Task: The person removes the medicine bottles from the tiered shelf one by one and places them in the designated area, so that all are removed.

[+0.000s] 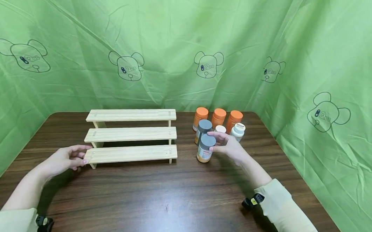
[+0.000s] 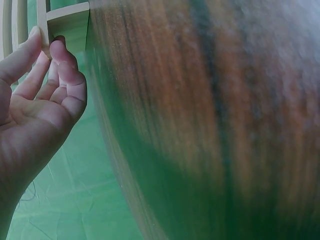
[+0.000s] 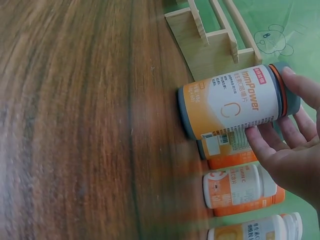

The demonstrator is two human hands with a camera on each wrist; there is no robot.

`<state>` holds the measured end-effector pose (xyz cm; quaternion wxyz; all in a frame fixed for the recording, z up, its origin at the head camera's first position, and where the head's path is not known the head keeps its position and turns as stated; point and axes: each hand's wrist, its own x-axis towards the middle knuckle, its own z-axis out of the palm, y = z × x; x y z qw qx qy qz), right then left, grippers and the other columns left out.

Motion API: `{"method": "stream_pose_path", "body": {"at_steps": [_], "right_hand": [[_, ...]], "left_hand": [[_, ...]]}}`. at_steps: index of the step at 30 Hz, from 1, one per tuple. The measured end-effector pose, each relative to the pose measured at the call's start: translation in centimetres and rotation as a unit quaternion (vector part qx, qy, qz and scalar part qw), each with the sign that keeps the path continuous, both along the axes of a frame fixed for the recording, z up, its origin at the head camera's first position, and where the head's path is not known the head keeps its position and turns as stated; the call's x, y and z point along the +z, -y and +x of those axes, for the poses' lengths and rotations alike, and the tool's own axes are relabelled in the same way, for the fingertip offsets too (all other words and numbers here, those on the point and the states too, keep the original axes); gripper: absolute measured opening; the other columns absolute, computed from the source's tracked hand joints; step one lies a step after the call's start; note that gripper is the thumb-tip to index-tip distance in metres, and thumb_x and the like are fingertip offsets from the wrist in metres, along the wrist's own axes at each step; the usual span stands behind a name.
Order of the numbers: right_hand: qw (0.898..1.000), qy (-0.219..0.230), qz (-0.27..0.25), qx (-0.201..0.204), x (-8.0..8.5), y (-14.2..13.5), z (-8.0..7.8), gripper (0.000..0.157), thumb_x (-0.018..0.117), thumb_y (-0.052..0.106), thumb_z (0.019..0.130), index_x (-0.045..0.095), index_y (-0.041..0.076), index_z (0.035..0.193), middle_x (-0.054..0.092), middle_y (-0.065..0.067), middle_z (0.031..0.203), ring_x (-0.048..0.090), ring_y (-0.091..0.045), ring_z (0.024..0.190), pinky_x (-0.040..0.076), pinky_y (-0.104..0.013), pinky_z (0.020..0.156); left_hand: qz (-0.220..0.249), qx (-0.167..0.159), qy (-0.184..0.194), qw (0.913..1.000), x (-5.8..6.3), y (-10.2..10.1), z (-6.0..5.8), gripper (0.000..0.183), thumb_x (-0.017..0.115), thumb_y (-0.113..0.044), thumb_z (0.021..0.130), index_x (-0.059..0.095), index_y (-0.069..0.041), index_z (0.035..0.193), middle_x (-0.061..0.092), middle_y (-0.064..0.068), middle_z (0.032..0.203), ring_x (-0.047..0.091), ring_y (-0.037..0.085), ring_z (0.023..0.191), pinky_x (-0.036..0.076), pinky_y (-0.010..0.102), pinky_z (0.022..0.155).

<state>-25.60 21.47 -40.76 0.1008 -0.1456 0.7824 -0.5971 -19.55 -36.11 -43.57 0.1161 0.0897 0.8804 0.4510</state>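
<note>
A three-tier wooden display rack (image 1: 131,154) stands on the left half of the table. My left hand (image 1: 63,161) pinches the left end of its lowest board, thumb above and fingers beneath, as the left wrist view shows (image 2: 50,85). On the right, my right hand (image 1: 230,147) grips a grey-lidded supplement bottle (image 1: 204,151) near its lid, thumb and fingers on opposite sides. Its white and orange label (image 3: 232,102) faces the right wrist camera. Whether its base touches the table is hard to tell. Right behind it stands another grey-lidded bottle (image 1: 202,129).
Behind the hand, three orange-lidded bottles (image 1: 218,117) stand in a back row. Two white-lidded bottles, one partly hidden (image 1: 220,129) and one further right (image 1: 238,130), stand before them. A green curtain (image 1: 169,43) encloses the brown wooden table (image 1: 140,202).
</note>
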Motion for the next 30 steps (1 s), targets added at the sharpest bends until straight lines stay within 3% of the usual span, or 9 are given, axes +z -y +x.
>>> {"method": "stream_pose_path", "body": {"at_steps": [5,19,30], "right_hand": [[1.000,0.003,0.001,-0.007,-0.5,0.1,-0.3,0.057,0.078,0.012,0.076,0.057,0.012,0.129,0.056,-0.009,0.131,0.052,-0.022,0.119,0.036,-0.048,0.104],[1.000,0.000,-0.004,-0.002,-0.3,0.0,-0.2,0.058,0.076,0.008,0.078,0.054,0.009,0.132,0.052,-0.013,0.134,0.050,-0.026,0.120,0.039,-0.043,0.102],[0.999,-0.026,-0.010,0.047,0.2,-1.1,-0.4,0.056,0.072,0.005,0.082,0.050,0.003,0.134,0.051,-0.015,0.136,0.048,-0.025,0.125,0.037,-0.044,0.105]], "left_hand": [[0.001,0.003,0.002,1.0000,0.0,0.0,0.1,0.062,0.066,-0.015,0.088,0.036,0.008,0.137,0.060,0.022,0.109,0.062,0.016,0.074,0.051,0.030,0.062],[0.001,0.001,0.006,1.0000,0.2,-0.3,0.0,0.063,0.066,-0.015,0.088,0.035,0.009,0.137,0.059,0.023,0.110,0.062,0.016,0.075,0.051,0.030,0.063],[0.004,-0.014,0.018,0.9997,0.2,-0.1,-0.2,0.061,0.066,-0.015,0.088,0.036,0.007,0.137,0.059,0.023,0.110,0.062,0.015,0.076,0.051,0.031,0.061]]}}
